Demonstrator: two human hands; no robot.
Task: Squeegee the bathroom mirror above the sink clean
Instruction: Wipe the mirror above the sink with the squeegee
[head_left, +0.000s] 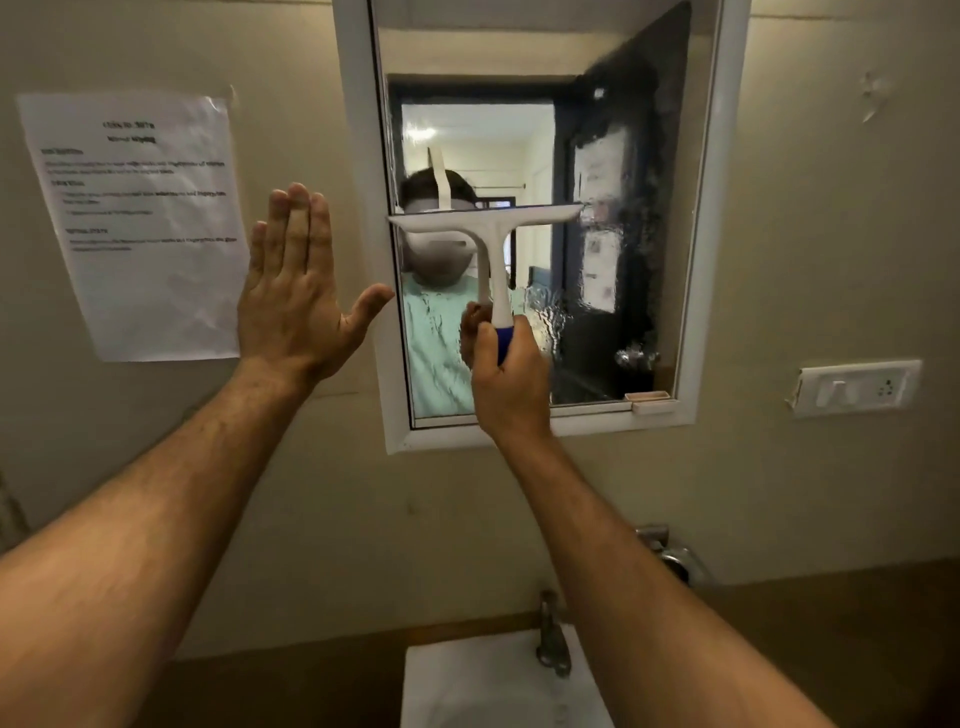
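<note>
White-framed mirror (644, 171) on the wall above the sink (467, 686); glass wet and streaky right of the blade. Squeegee (491, 228), white with blue grip, blade level across mid-glass, left end at the frame edge. Right hand (506, 379) wrapped round its handle. Left hand (296, 291) flat, fingers spread, empty, beside the frame.

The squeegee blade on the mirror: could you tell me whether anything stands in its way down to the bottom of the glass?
Nothing visible blocks the squeegee. Below its blade the mirror shows only wet streaks. The right hand holds the handle; the left hand is open beside the white frame, off the glass.
</note>
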